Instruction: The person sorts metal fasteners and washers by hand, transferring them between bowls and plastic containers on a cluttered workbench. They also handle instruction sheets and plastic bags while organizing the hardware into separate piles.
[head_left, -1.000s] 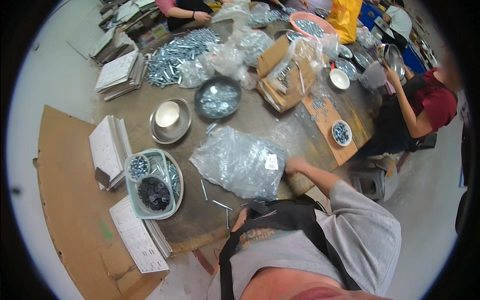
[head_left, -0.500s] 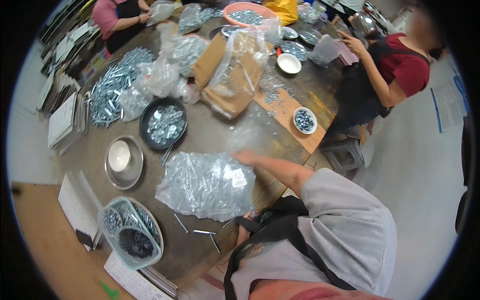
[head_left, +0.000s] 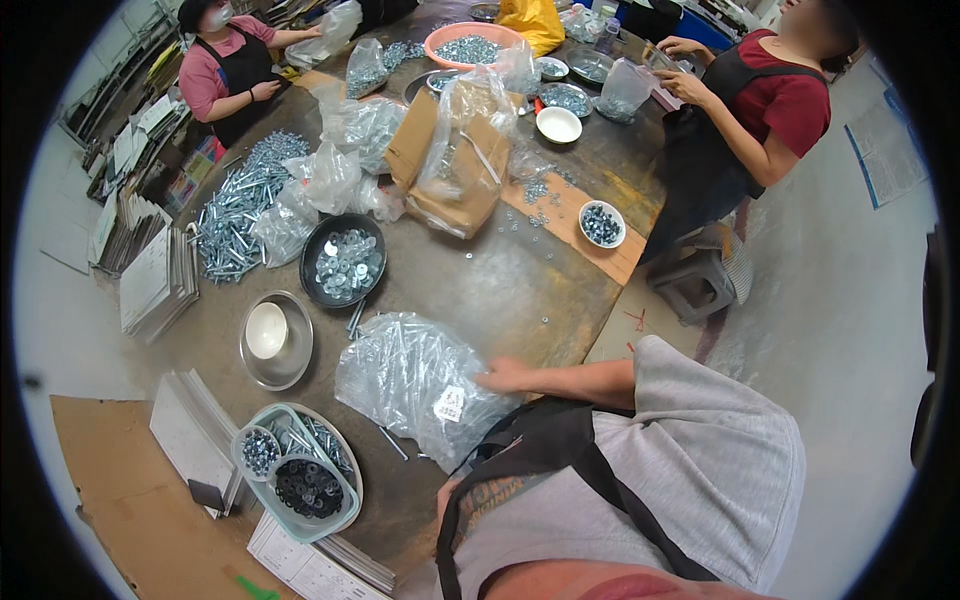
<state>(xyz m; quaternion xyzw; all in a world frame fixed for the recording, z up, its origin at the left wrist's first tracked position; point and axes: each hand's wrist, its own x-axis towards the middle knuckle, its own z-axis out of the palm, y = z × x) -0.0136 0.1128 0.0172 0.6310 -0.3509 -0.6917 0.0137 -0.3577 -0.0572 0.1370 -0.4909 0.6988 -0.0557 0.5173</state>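
A large clear plastic bag (head_left: 405,375) with a white label lies on the table in front of me; its contents are hard to make out. My right hand (head_left: 508,376) is closed on the bag's right edge. My left hand (head_left: 447,494) is low by the bag's near edge, mostly hidden behind my black apron, so its fingers do not show. A loose bolt (head_left: 393,443) lies beside the bag's near side, and more bolts (head_left: 356,318) stick out by its far left corner.
A black bowl of washers (head_left: 347,262), a steel bowl (head_left: 298,362) holding a white bowl, and a divided tub (head_left: 353,512) of hardware stand left. Beyond are a bolt pile (head_left: 240,225), a cardboard box (head_left: 480,195) and a nut bowl (head_left: 602,225). Two people work across the table.
The bag has turned and its near side has come toward my body, its label now nearer me. Bolts near its front edge are now covered. The view has shifted.
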